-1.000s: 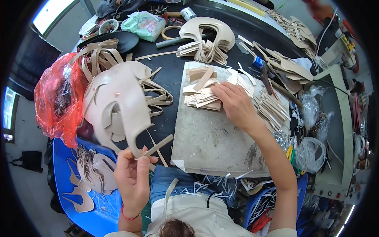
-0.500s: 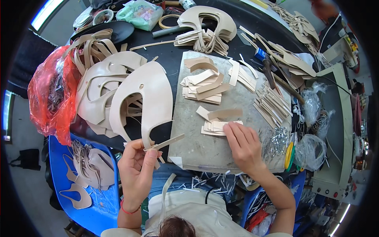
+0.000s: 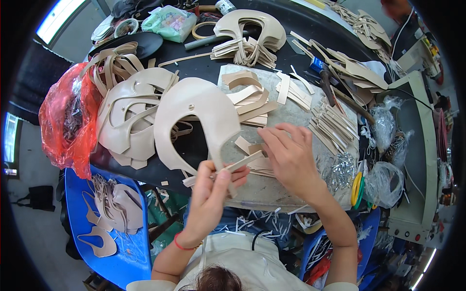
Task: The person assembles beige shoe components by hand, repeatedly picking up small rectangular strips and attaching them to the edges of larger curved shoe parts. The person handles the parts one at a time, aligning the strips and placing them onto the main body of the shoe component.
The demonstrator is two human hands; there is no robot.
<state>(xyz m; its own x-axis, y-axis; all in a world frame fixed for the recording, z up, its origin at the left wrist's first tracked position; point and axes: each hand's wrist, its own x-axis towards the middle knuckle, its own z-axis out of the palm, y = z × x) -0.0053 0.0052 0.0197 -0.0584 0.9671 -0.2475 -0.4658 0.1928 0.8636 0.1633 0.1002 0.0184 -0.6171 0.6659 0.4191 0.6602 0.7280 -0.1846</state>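
Note:
My left hand [image 3: 211,194] is closed on a cream leather shoe upper [image 3: 213,114], gripping its narrow lower end. The upper stands tilted above the table, with a large curved opening and a small metal eyelet near its top. A thin leather strap [image 3: 245,162] crosses that end and sticks out to the right past my fingers. My right hand [image 3: 296,157] is bent over a small stack of cut leather strips [image 3: 259,167], beside a tan strip's end. Its fingers are curled, and what lies between thumb and fingertips is hidden.
More cream uppers [image 3: 128,116] are piled at left beside a red plastic bag [image 3: 68,116]. Strip stacks [image 3: 252,104] and a bundle of narrow strips [image 3: 335,126] lie on the grey board [image 3: 296,194]. A hammer [image 3: 327,85] lies far right. Blue chairs [image 3: 87,203] flank me.
My left hand has moved right and slightly down, carrying the upper nearer the strip stack. My right hand has risen a little, its fingertips now further left over the stack.

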